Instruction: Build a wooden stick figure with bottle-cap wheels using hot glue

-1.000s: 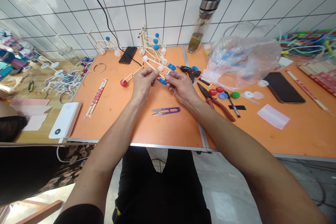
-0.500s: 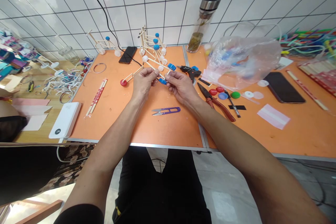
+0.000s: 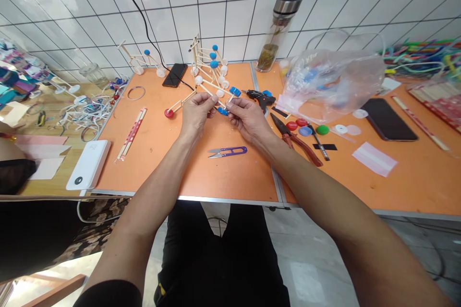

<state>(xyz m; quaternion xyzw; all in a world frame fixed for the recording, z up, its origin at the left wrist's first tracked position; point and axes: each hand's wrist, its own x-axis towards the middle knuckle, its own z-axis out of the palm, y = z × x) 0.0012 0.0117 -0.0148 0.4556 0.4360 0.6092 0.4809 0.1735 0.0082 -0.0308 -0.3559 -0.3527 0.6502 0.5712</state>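
Between my hands is a small frame of wooden sticks [image 3: 224, 89] with bottle caps at its corners. A blue cap [image 3: 235, 91] and another blue cap [image 3: 223, 111] sit at its right end, a white cap [image 3: 199, 79] at the far end. My left hand [image 3: 199, 111] pinches a stick of the frame. My right hand [image 3: 246, 114] pinches it beside the lower blue cap. Left of my left hand, sticks with a red cap [image 3: 169, 113] stick out; whether they join the frame I cannot tell. Purple thread snips [image 3: 230, 151] lie in front of my hands.
Behind stand stick-and-cap models [image 3: 211, 60] and a glass tea bottle [image 3: 271, 38]. Rightward lie a glue gun [image 3: 260, 99], pliers [image 3: 298, 141], loose caps [image 3: 305, 131], a plastic bag [image 3: 334, 81] and a phone [image 3: 389, 120]. Leftward are wrapped chopsticks [image 3: 132, 134] and a power bank [image 3: 89, 165].
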